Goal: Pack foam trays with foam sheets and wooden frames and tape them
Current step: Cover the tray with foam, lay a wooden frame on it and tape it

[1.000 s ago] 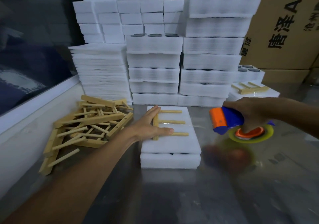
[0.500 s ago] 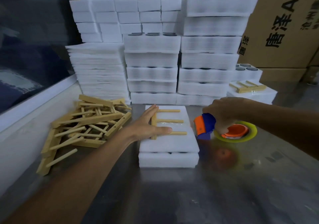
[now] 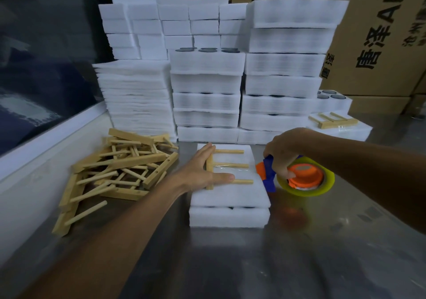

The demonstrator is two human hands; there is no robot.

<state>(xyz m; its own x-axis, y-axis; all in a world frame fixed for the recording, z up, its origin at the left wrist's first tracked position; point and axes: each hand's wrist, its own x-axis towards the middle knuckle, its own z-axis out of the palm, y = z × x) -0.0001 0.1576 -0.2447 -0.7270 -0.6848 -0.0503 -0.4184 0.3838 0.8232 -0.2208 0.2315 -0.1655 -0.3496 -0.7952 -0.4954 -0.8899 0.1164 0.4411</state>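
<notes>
Our left hand (image 3: 202, 172), fingers straight, presses the wooden frame (image 3: 227, 166) onto the foam tray (image 3: 230, 215); at 3 o'clock, our right hand (image 3: 284, 152) grips the tape dispenser (image 3: 302, 179).

The spine of the wooden frame (image 3: 227, 166) is partly covered by the left hand (image 3: 202, 169). The handle of the tape dispenser (image 3: 299, 176) is hidden inside the right hand (image 3: 284, 150). The printing on the cardboard boxes (image 3: 378, 36) is cut off by the upper and right edges.
</notes>
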